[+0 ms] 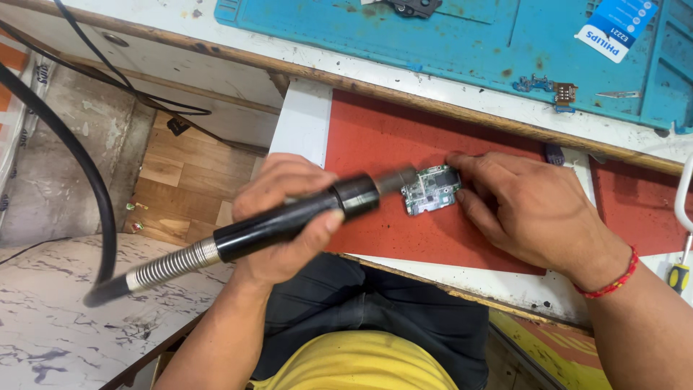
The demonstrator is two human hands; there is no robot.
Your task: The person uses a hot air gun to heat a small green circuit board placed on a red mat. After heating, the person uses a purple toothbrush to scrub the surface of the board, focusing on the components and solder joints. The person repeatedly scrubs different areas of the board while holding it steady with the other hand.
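The left hand [285, 217], coming up from the lower middle of the frame, is curled tight around the black handle of a hot-air tool [289, 220], whose metal tip points right at a small circuit board [432, 190] and whose springy neck and black hose [79, 166] trail off to the lower left. The right hand [530, 209] reaches in from the lower right with a red thread at the wrist, palm down and fingers loosely spread, its fingertips [456, 162] touching the board's right edge. The board lies flat on a red mat [375, 137] at the centre of the frame.
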